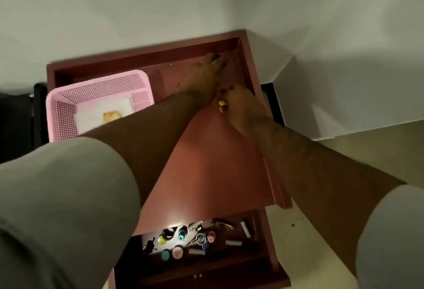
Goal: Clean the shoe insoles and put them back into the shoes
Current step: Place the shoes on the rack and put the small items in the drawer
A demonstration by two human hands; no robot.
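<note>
- White walls meet in a corner behind a reddish-brown cabinet (220, 169), and pale floor shows to its right.
- Looking down from above, I see the cabinet's top with a raised ledge along the back and right edges.
- On the left of that top sits a pink perforated basket (68, 105); inside it lies something white with a yellowish piece on it, partly hidden by my forearm.
- My left hand (202, 75) reaches across to the far right corner of the top, fingers stretched out long and close together, their tips at the back ledge. The picture is blurred there, so I cannot tell whether they touch anything besides the wood.
- My right hand (241, 105) lies just beside it, nearer me, along the right ledge. Its fingers are curled in, and a small yellowish thing (222, 103) shows at the fingertips; whether I am pinching it or it merely lies there I cannot tell.
- Both my arms wear short grey sleeves (57, 208).
- Lower down, an open shelf in the cabinet holds a scatter of small bottles, caps and keys (195, 238), brightly lit at one spot.
- Neither shoes nor insoles can be made out from this view.
</note>
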